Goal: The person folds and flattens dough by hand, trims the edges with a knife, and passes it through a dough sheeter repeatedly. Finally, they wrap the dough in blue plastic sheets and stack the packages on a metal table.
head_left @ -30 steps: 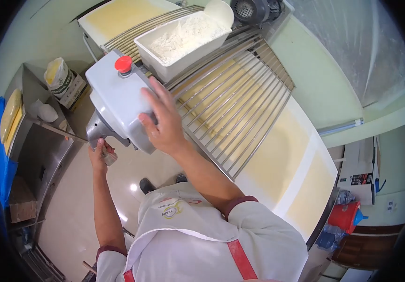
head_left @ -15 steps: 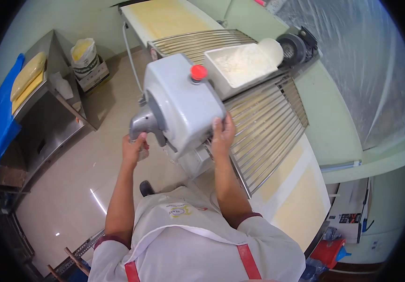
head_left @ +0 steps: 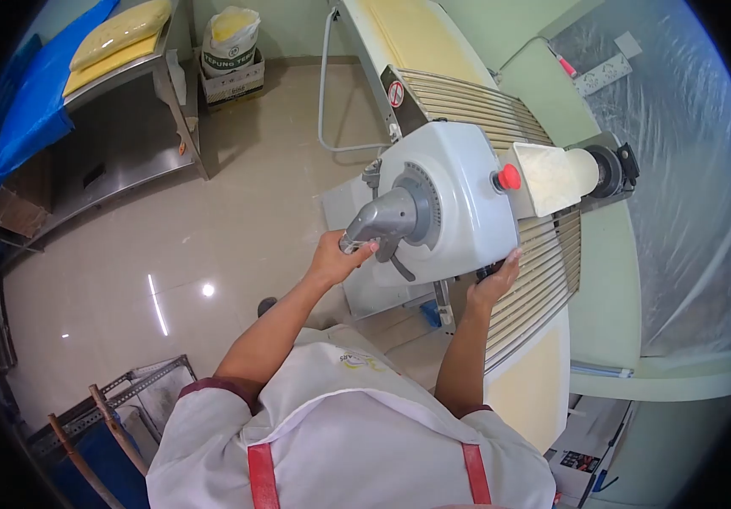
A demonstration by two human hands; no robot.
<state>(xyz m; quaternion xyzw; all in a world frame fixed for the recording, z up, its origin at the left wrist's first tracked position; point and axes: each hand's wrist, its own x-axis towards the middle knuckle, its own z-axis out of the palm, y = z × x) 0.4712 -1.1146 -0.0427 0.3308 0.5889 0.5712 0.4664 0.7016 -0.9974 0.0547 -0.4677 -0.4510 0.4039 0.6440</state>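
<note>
Your right hand (head_left: 494,283) now sits at 5 o'clock on the machine (head_left: 471,174), no longer spread on top, can't tell its grip; left hand (head_left: 337,259) grips handle (head_left: 382,215), so both engaged

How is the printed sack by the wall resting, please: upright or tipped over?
Upright: the sack rises above the cardboard box, with its printed lettering right way up.

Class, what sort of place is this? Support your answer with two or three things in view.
Probably a bakery or pastry kitchen: the machine resembles a dough sheeter with slatted guards, a pale yellow, dough-like sheet lies beyond, and an open sack is printed "TEPUNG".
</note>
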